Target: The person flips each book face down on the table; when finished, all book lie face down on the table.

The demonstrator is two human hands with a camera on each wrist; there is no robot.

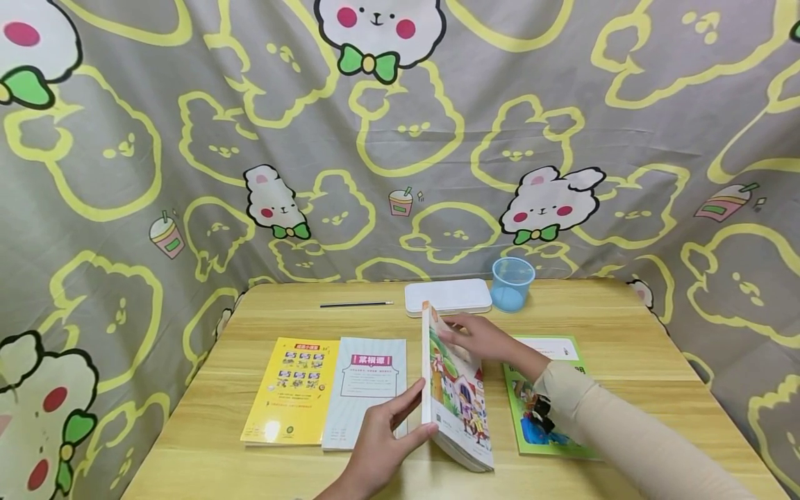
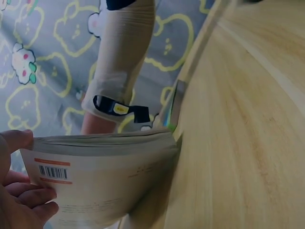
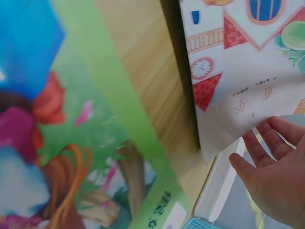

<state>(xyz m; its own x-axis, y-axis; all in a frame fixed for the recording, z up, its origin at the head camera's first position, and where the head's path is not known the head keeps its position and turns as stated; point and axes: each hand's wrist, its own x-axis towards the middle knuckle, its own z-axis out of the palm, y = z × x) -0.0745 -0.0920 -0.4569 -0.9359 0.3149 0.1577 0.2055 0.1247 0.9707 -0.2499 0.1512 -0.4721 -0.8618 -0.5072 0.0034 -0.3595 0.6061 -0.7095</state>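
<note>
Left hand point(image 1: 384, 441) pinches an illustrated book point(image 1: 461, 399) near its lower end between thumb and fingers; the right hand point(image 1: 478, 338), fingers loosely extended, touches its cover near the far end. This book is tilted up between a pale blue book point(image 1: 369, 413) and a green book point(image 1: 523, 417). Beyond, 1 pencil point(image 1: 356, 304), 1 white case point(image 1: 448, 295) and 1 blue cup point(image 1: 512, 286) sit on the table point(image 1: 206, 430).

The illustrated book point(image 1: 459, 396) mixes white, red and green, and the grey curtain point(image 1: 400, 156) carries yellow cartoon outlines.
</note>
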